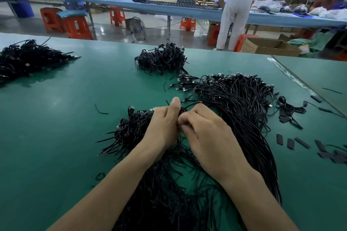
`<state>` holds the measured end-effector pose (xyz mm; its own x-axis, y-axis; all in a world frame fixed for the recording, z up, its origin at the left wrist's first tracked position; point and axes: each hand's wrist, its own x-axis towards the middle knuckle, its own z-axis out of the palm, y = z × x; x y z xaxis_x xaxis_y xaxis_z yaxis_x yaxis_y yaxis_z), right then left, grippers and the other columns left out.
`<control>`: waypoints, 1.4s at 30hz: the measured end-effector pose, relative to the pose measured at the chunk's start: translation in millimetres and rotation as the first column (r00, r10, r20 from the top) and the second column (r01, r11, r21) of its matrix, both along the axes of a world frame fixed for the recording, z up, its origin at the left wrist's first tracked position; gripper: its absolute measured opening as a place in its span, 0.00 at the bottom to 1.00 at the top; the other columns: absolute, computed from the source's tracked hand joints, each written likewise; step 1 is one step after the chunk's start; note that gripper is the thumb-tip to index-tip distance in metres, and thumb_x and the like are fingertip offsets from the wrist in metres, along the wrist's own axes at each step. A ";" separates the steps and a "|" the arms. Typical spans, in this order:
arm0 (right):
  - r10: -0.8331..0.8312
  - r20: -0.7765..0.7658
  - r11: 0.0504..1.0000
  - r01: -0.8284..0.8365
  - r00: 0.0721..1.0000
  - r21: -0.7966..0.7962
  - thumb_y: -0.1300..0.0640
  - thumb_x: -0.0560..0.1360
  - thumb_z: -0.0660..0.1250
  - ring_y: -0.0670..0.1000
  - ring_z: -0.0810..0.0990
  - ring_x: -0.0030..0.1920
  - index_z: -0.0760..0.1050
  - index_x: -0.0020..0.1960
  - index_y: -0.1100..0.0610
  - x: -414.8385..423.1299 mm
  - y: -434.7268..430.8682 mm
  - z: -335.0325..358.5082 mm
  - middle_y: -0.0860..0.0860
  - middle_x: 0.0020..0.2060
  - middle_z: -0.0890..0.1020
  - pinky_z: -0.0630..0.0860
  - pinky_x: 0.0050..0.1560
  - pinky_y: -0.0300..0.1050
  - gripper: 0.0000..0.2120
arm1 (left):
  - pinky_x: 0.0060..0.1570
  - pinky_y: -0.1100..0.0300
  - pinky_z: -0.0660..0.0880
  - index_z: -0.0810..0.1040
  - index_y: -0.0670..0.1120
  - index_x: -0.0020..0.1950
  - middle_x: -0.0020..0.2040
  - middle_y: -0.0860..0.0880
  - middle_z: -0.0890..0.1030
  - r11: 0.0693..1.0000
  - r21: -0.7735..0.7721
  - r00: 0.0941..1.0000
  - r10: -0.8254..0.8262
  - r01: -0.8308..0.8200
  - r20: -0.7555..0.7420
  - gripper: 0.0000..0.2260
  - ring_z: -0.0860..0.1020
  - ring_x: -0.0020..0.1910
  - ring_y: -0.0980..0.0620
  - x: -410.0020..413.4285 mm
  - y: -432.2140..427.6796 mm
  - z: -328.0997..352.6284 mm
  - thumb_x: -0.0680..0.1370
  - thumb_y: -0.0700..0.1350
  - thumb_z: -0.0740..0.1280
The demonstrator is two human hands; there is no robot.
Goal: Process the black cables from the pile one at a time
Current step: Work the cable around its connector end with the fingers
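Both hands are meeting just in front of the main pile of long black cables, which is sprawling across the green table and trailing back under the wrists. The left hand is curling its fingers round a single black cable with the thumb standing up against it, and the right hand is pinching the same cable with bunched fingers right beside it, so the two are touching; a short end with a reddish tip is poking out beyond the knuckles toward the pile. Far to the left of the main pile a broad heap of bundled cables is lying near the table edge, and just behind the main pile a tighter mound is sitting, both looking like finished work, though I cannot tell that for sure. Immediately left of the main pile, under the left hand, a smaller cluster of shorter ends is gathering. To the right of the main pile flat black sleeve pieces are lying scattered, and to its left a lone offcut is resting on bare mat. Judging by the heaps, a good share is seemingly being done already, yet the main pile is remaining the largest, so most of the cables are waiting their turn.
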<state>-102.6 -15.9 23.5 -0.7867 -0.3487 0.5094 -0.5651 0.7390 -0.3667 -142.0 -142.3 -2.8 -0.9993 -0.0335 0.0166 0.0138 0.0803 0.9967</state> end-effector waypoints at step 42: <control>0.132 0.102 0.956 -0.153 0.986 0.250 0.58 0.80 0.63 0.47 0.70 0.50 0.71 0.46 0.51 -0.6 7.8 11.4 0.44 0.48 0.74 0.74 0.47 0.44 0.05 | 0.22 0.67 0.53 0.72 0.51 0.30 0.23 0.54 0.64 0.786 -0.051 0.731 -0.546 0.616 0.410 0.18 0.58 0.20 0.58 8.4 -15.9 6.0 0.77 0.34 0.68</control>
<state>-103.2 -8.1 35.0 -0.7551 -0.5704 0.3232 -0.6469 0.7282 -0.2262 -133.6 -158.3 3.2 -0.7558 0.5240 -0.3927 -0.2334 0.3447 0.9092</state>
